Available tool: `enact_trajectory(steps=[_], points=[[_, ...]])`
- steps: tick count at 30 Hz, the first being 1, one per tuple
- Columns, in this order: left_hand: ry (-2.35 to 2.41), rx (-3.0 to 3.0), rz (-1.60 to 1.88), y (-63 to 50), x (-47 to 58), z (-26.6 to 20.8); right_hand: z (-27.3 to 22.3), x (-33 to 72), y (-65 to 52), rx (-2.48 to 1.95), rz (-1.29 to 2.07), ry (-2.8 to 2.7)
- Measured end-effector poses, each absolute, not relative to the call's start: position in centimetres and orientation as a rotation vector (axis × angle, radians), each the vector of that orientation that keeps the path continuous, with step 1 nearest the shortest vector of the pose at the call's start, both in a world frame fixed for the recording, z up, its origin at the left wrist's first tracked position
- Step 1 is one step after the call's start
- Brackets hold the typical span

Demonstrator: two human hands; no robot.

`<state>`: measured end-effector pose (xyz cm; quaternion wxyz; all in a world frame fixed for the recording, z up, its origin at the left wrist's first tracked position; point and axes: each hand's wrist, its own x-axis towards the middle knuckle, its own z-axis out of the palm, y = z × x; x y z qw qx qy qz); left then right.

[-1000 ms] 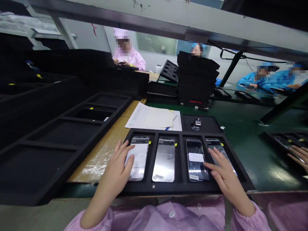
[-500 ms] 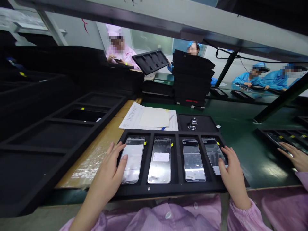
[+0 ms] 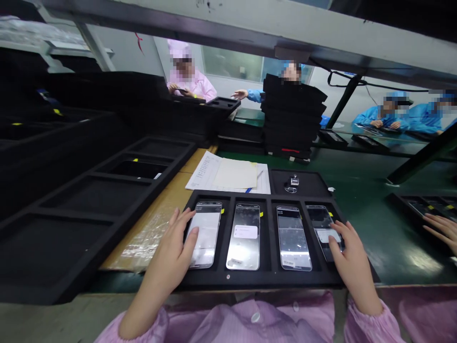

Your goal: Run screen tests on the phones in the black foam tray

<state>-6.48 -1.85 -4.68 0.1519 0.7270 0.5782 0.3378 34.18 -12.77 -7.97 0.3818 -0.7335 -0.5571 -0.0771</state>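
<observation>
A black foam tray lies before me, with several smartphones face up in its slots. My left hand rests over the tray's left side, fingers stretched out at the edge of the leftmost smartphone, whose screen is mostly white. Over the rightmost smartphone is my right hand, fingers apart, thumb at a pale box on the screen. Between them lie a smartphone with a pop-up box and a smartphone with a grey screen. Neither hand grips anything.
Papers and a pen lie behind the tray, beside a shallow black tray holding a small metallic object. Large black trays fill the left. A tall tray stack stands behind. A co-worker's hand reaches in at right.
A pale box now shows on the rightmost smartphone's screen. The tray held up in the background has come down onto the stack. The view has shifted slightly; my hands keep nearly the same pose.
</observation>
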Motion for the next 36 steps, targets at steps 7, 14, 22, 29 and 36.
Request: enact_trajectory(steps=[7, 14, 22, 29, 36], points=[[1.641, 2.085, 0.983, -1.9, -6.6, -4.9, -7.7, 33.9, -12.8, -1.896, -0.206, -1.420], [1.622, 2.128, 1.002, -1.6, -6.9, -5.4, -7.8, 33.5, -12.4, -2.014, -0.166, -1.708], [1.629, 2.117, 0.987, -1.7, -6.7, -5.1, -7.5, 33.3, -12.8, -1.941, -0.183, -1.646], [1.618, 2.120, 1.004, -1.7, -6.7, -5.2, -7.6, 33.3, -12.7, -1.986, -0.202, -1.568], [1.619, 2.132, 1.014, -2.1, -6.6, -4.9, -8.2, 33.8, -12.8, -2.016, -0.203, -1.499]])
